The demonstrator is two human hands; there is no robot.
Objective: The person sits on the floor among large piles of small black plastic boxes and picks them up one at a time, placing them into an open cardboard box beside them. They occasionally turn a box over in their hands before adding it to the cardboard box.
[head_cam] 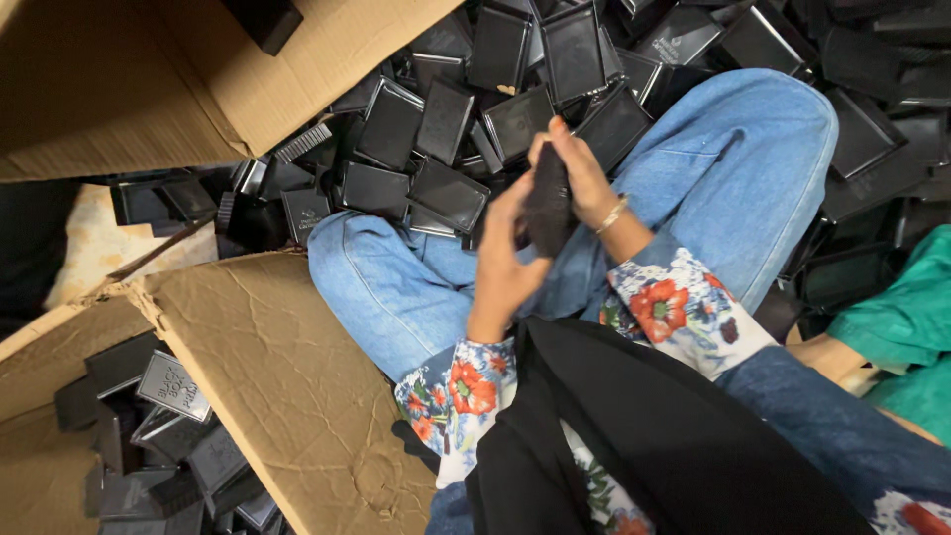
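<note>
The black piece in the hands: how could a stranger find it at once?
Start at the bent knees in blue jeans in the middle. Just above them, the left hand and right hand hold one black piece. Only this one is lifted upright; the other black trays lie piled.

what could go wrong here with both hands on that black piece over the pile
1. The left hand and right hand hold the small flat black plastic piece between the knees; if it slips, it may vanish among the identical black plastic cases heaped below.
2. That loose heap looks unstable, so cases might slide onto the blue denim legs.
3. The torn brown cardboard box sags at the flap and may spill its cases.
</note>
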